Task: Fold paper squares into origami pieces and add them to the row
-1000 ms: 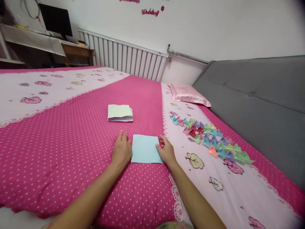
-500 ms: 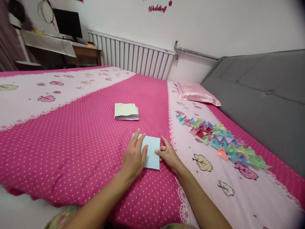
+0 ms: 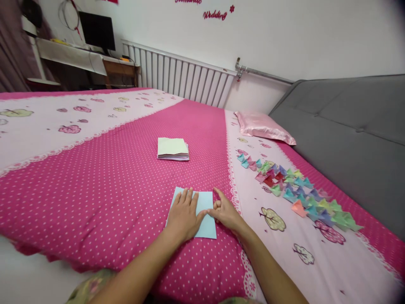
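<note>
A light blue sheet of paper (image 3: 207, 226) lies flat on the pink dotted bedspread in front of me. My left hand (image 3: 184, 215) rests palm down across its left and middle part, with the fingers stretched out. At the right edge is my right hand (image 3: 223, 212), its thumb over the paper and the index finger pointing away. The other fingers of that hand curl beside the edge, and the thumb tips of both hands nearly meet. Beyond the sheet sits a stack of paper (image 3: 172, 147) with a pale green sheet on top.
Several small folded paper boats (image 3: 299, 194) in many colours stand in rows on the right. Behind them are a pink pillow (image 3: 264, 128) and a grey headboard (image 3: 348, 114). A radiator (image 3: 180, 71) and a desk with a monitor (image 3: 96, 31) line the far wall.
My left hand has come down flat onto the blue sheet, its fingers now over the upper part. The sheet lies slightly nearer to me. The view has shifted a little.
</note>
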`<action>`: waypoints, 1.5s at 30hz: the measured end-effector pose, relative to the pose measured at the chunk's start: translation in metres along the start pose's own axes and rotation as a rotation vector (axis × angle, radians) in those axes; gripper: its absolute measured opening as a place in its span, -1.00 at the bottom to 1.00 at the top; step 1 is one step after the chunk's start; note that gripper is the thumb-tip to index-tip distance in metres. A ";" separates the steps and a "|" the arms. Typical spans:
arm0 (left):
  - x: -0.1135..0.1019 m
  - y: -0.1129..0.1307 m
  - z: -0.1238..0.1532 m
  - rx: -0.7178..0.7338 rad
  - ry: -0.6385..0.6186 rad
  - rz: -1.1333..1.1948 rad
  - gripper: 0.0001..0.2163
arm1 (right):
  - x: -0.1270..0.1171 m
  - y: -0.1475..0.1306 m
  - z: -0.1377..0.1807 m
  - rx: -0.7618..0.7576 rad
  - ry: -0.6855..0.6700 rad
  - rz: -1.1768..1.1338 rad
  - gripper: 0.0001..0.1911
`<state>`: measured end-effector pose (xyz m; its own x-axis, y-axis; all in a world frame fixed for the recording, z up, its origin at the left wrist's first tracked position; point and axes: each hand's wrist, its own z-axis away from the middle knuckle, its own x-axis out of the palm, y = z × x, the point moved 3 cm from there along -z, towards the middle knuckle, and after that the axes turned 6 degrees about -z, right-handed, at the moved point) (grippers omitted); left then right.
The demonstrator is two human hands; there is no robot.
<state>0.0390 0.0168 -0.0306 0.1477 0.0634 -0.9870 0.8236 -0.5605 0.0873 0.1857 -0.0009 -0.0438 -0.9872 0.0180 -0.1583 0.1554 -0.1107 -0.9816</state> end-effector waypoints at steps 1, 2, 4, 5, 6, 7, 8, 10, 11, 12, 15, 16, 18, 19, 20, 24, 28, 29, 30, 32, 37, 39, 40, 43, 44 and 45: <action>-0.001 -0.003 -0.001 -0.023 -0.008 -0.012 -0.41 | 0.000 0.000 0.000 0.004 0.000 0.003 -0.11; -0.002 -0.005 -0.002 -0.048 -0.013 -0.022 -0.41 | 0.000 0.000 0.000 0.009 0.002 0.007 -0.11; -0.004 -0.010 -0.003 -0.094 -0.018 -0.038 -0.41 | 0.000 0.000 0.000 0.018 0.004 0.013 -0.10; -0.004 -0.013 -0.004 -0.114 -0.017 -0.045 -0.41 | 0.000 0.000 0.000 0.019 0.002 0.013 -0.10; -0.005 -0.015 -0.004 -0.131 -0.014 -0.050 -0.41 | 0.000 0.000 0.000 0.016 -0.001 0.010 -0.10; -0.005 -0.017 -0.005 -0.146 -0.012 -0.053 -0.41 | 0.000 0.000 0.000 0.013 -0.003 0.005 -0.11; -0.006 -0.019 -0.006 -0.158 -0.011 -0.057 -0.41 | 0.000 0.000 0.000 0.012 -0.005 0.000 -0.11; -0.006 -0.024 -0.007 -0.182 -0.006 -0.068 -0.40 | 0.001 0.000 0.000 0.016 -0.009 -0.006 -0.11; -0.006 -0.027 -0.007 -0.196 0.000 -0.078 -0.40 | 0.000 0.000 0.000 0.020 -0.012 -0.008 -0.11; -0.006 -0.030 -0.008 -0.214 0.006 -0.089 -0.40 | 0.000 0.000 0.000 0.023 -0.014 -0.008 -0.11; -0.007 -0.042 -0.010 -0.284 0.033 -0.124 -0.40 | 0.000 -0.001 0.001 0.028 -0.014 -0.013 -0.11; -0.009 -0.045 -0.011 -0.313 0.046 -0.132 -0.41 | -0.001 -0.002 0.001 0.031 -0.011 -0.015 -0.11; -0.014 -0.050 -0.012 -0.365 0.089 -0.134 -0.44 | -0.001 -0.003 0.002 0.036 -0.008 -0.026 -0.12; -0.018 -0.051 -0.012 -0.378 0.122 -0.127 -0.46 | 0.000 -0.004 0.002 0.041 -0.010 -0.037 -0.13; -0.022 -0.049 -0.013 -0.372 0.162 -0.114 -0.47 | 0.000 -0.005 0.002 0.045 -0.013 -0.054 -0.13; -0.035 -0.031 -0.011 -0.179 0.335 -0.017 -0.49 | 0.000 -0.012 0.001 0.027 0.061 -0.171 -0.14; -0.030 -0.012 -0.009 0.050 0.345 0.061 -0.52 | -0.006 -0.011 -0.004 -0.049 0.186 -0.194 -0.20; -0.027 -0.009 -0.008 0.088 0.323 0.068 -0.52 | -0.007 -0.009 -0.006 -0.049 0.189 -0.176 -0.19; -0.023 -0.008 -0.008 0.114 0.300 0.071 -0.52 | -0.009 -0.007 -0.007 -0.042 0.187 -0.148 -0.19; -0.015 -0.008 -0.009 0.124 0.242 0.064 -0.52 | -0.012 -0.003 -0.008 -0.040 0.205 -0.047 -0.17; -0.003 -0.014 -0.008 -0.028 0.083 0.024 -0.47 | -0.020 -0.016 -0.002 -0.211 0.474 0.368 -0.28; -0.003 -0.014 -0.007 -0.040 0.058 0.015 -0.45 | -0.014 -0.027 0.003 -0.344 0.492 0.496 -0.35; -0.003 -0.013 -0.007 -0.036 0.052 0.012 -0.45 | -0.008 -0.032 0.006 -0.415 0.449 0.560 -0.37; -0.004 -0.013 -0.007 -0.026 0.039 -0.003 -0.46 | 0.016 -0.038 0.011 -0.529 0.132 0.726 -0.41; -0.004 -0.013 -0.007 -0.023 0.034 -0.010 -0.47 | 0.023 -0.037 0.012 -0.527 0.003 0.763 -0.42; -0.004 -0.013 -0.007 -0.020 0.030 -0.016 -0.48 | 0.029 -0.034 0.012 -0.506 -0.100 0.792 -0.42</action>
<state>0.0319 0.0294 -0.0270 0.1503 0.0975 -0.9838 0.8369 -0.5424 0.0741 0.1517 -0.0091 -0.0139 -0.5830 0.0341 -0.8117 0.7552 0.3912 -0.5260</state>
